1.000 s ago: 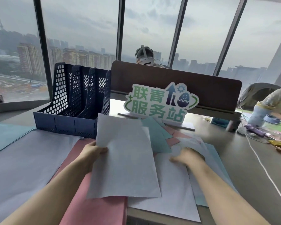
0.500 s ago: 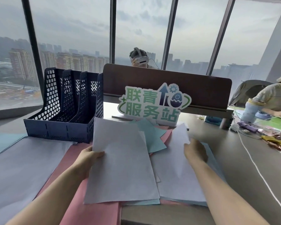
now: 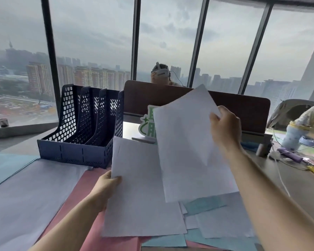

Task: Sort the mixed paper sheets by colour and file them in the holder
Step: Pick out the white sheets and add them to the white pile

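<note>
Over at nine o'clock, a pale blue paper sheet [image 3: 5,165] lies flat on the desk, with a broad white paper sheet [image 3: 31,192] beside it and a large pink paper sheet [image 3: 76,198] next along, partly under the person's forearm. At about eleven o'clock stands the dark blue perforated plastic file holder [image 3: 83,127], upright, its compartments showing no paper that I can see from here.

Toward the middle, the left hand [image 3: 105,189] pinches the left edge of a white paper sheet [image 3: 140,187], thumb on top, fingers hidden beneath; the sheet is tilted up off the pile. Behind it, at twelve o'clock, a green and white cut-out sign [image 3: 147,126] peeks out, mostly covered, in front of a brown desk divider panel [image 3: 243,109].

At one o'clock the right hand [image 3: 225,127] grips the upper right corner of a second white paper sheet [image 3: 187,142], held raised and slanted, overlapping the first one's right edge. Beneath both, at about five o'clock, a loose mixed pile of white, blue and pink sheets [image 3: 216,220] is spread on the grey desk [image 3: 297,187]. Far right, at three o'clock, white cables [image 3: 279,171] trail across it.
</note>
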Tool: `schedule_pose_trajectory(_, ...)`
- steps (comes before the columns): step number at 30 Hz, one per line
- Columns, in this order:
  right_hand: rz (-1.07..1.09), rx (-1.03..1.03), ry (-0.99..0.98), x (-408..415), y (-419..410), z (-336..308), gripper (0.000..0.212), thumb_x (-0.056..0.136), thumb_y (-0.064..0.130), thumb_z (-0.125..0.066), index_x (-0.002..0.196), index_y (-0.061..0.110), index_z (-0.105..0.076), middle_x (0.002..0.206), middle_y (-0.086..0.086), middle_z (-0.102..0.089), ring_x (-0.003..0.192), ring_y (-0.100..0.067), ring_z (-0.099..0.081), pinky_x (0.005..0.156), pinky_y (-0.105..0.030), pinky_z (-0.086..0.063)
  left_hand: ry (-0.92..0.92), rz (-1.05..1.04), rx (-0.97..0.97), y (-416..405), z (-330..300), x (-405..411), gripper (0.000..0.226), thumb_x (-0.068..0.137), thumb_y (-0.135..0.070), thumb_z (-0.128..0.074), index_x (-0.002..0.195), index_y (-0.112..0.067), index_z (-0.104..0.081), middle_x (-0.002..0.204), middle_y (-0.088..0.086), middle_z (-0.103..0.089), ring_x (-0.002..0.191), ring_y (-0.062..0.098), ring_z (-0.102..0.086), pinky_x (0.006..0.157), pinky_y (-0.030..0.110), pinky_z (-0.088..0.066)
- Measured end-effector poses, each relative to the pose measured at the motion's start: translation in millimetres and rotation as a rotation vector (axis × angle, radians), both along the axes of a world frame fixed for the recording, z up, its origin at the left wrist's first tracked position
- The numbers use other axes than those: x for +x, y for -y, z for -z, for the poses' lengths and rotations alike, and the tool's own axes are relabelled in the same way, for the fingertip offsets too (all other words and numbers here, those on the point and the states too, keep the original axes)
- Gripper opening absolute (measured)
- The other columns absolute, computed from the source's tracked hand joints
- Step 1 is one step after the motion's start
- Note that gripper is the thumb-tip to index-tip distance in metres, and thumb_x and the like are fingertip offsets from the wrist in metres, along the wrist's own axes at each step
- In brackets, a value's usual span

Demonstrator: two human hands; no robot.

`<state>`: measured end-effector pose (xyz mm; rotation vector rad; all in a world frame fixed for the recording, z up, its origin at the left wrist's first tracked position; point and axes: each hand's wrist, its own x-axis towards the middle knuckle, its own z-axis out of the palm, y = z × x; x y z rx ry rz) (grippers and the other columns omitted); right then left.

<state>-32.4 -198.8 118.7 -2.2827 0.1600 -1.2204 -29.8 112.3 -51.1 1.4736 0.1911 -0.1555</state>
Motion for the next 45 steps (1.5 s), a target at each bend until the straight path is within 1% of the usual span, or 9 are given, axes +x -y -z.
schedule_pose_trajectory(7, -0.107, 0.112, -0.459, 30.3, -70.7, 111.7, 0.021, 0.092, 0.021, -0.047, 0.102, 0.009, -0.06, 0.108, -0.023, -0.066, 0.099, -0.04, -0.061, 0.072, -0.035, -0.044, -0.05, -0.073, -0.105, -1.3, -3.7, -2.4, 0.026, 0.104, -0.029, -0.043, 0.111, -0.012, -0.062, 0.099, 0.013, -0.072, 0.085, 0.03, -0.069, 0.069, 0.036, -0.055)
schedule_pose_trajectory(12, -0.11, 0.179, -0.618, 33.9, -102.0, 161.1, 0.022, 0.091, 0.013, -0.049, 0.106, 0.0, -0.059, 0.116, -0.025, -0.065, 0.107, -0.039, -0.059, 0.077, -0.038, -0.043, -0.126, 0.012, -0.151, -1.5, -10.0, -1.5, 0.077, 0.078, -0.076, -0.053, 0.129, -0.019, -0.061, 0.126, 0.012, -0.066, 0.11, 0.033, -0.065, 0.1, 0.048, -0.048)
schedule_pose_trajectory(15, -0.165, 0.22, -0.674, 31.1, -102.9, 166.8, 0.031, 0.09, 0.014, -0.052, 0.119, 0.004, -0.056, 0.121, -0.02, -0.064, 0.111, -0.037, -0.058, 0.079, -0.035, -0.042, -0.069, 0.051, -0.037, 1.8, -15.1, -3.8, 0.073, 0.069, -0.028, -0.079, 0.134, -0.009, -0.053, 0.125, 0.016, -0.064, 0.107, 0.037, -0.064, 0.096, 0.05, -0.048)
schedule_pose_trajectory(18, -0.123, 0.263, -0.693, 26.3, -69.2, 161.5, 0.042, 0.088, 0.023, -0.056, 0.13, 0.013, -0.055, 0.124, -0.013, -0.065, 0.115, -0.032, -0.059, 0.089, -0.034, -0.047, -0.032, 0.043, 0.074, 0.6, -10.8, -1.5, 0.053, 0.065, 0.003, -0.064, 0.117, -0.001, -0.059, 0.098, 0.023, -0.071, 0.084, 0.041, -0.068, 0.086, 0.058, -0.054)
schedule_pose_trajectory(23, 0.255, 0.179, -0.865, 4.8, 32.9, 151.4, 0.054, 0.084, 0.037, -0.059, 0.135, 0.019, -0.054, 0.134, -0.014, -0.053, 0.124, -0.035, -0.05, 0.099, -0.04, -0.045, 0.044, 0.04, 0.011, 8.3, -17.3, 3.7, 0.036, 0.073, 0.005, -0.068, 0.107, -0.003, -0.062, 0.091, 0.017, -0.073, 0.077, 0.033, -0.068, 0.076, 0.044, -0.058)
schedule_pose_trajectory(25, 0.396, 0.194, -1.018, 4.4, 75.0, 162.2, 0.082, 0.062, 0.06, -0.069, 0.135, 0.027, -0.052, 0.136, -0.01, -0.054, 0.123, -0.031, -0.052, 0.097, -0.037, -0.046, 0.052, 0.039, 0.001, 17.9, -18.7, 5.9, 0.023, 0.086, 0.01, -0.059, 0.103, -0.004, -0.062, 0.086, 0.016, -0.072, 0.07, 0.03, -0.067, 0.065, 0.039, -0.059)
schedule_pose_trajectory(29, 0.475, 0.18, -1.254, 75.7, 175.5, 237.5, 0.125, 0.018, 0.079, -0.059, 0.136, 0.038, -0.049, 0.128, -0.006, -0.062, 0.11, -0.027, -0.062, 0.093, -0.041, -0.052, 0.016, 0.069, -0.031, 38.4, -12.3, 9.8, 0.025, 0.087, 0.009, -0.058, 0.111, 0.001, -0.06, 0.098, 0.025, -0.068, 0.078, 0.034, -0.065, 0.085, 0.052, -0.053)
schedule_pose_trajectory(34, 0.355, 0.105, -1.254, 50.9, 153.4, 202.3, 0.12, 0.032, 0.069, -0.068, 0.144, 0.037, -0.041, 0.133, -0.008, -0.06, 0.114, -0.031, -0.06, 0.095, -0.046, -0.052, -0.049, 0.046, 0.0, 45.5, 0.0, 12.2, 0.025, 0.086, 0.006, -0.062, 0.111, 0.003, -0.06, 0.092, 0.024, -0.069, 0.074, 0.033, -0.065, 0.079, 0.045, -0.055)
schedule_pose_trajectory(45, 0.367, 0.137, -1.207, 100.5, 204.0, 241.3, 0.132, 0.012, 0.079, -0.067, 0.137, 0.046, -0.042, 0.127, -0.007, -0.062, 0.108, -0.032, -0.062, 0.092, -0.05, -0.051, -0.076, 0.053, 0.025, 43.9, 2.7, 15.3, 0.013, 0.088, 0.005, -0.061, 0.096, -0.005, -0.06, 0.09, 0.023, -0.068, 0.072, 0.032, -0.063, 0.076, 0.045, -0.056)
